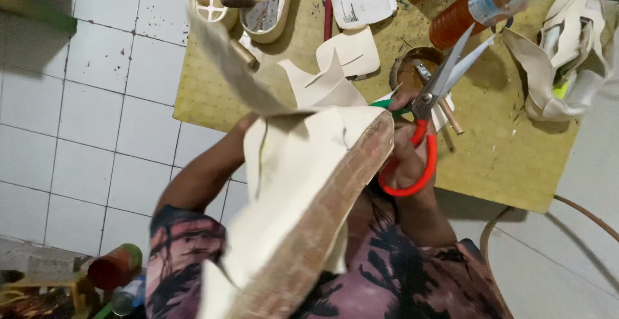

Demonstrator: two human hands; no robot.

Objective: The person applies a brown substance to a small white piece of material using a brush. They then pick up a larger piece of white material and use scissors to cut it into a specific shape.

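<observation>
We see a large cream shoe upper [303,183] with a brownish, glue-stained edge, held up close to the camera, above the lap and over the near edge of the yellow mat [509,158]. The left hand [248,124] is mostly hidden behind this upper; only a small part of it shows at the top left corner, where it seems to grasp the piece, but we cannot see the fingers. Just to the right of the upper, the right hand [407,158] is clenched around the red handles of the scissors [431,99], with fingers through the loops. The blades of the scissors stand open and point up and to the right, away from the upper. Beyond the upper, on the mat, lie several cream cut pieces [351,51], and next to them a round tin [412,67] with brown glue and a tool inside. Farther behind the upper, at the far edge of the mat, two shoe soles [245,0] lie side by side. To the far right of the upper there is an orange bottle [464,12] lying tilted, and beside it another cream shoe [570,51]. The mat lies on a white tiled floor [97,99], to the left of the upper.
</observation>
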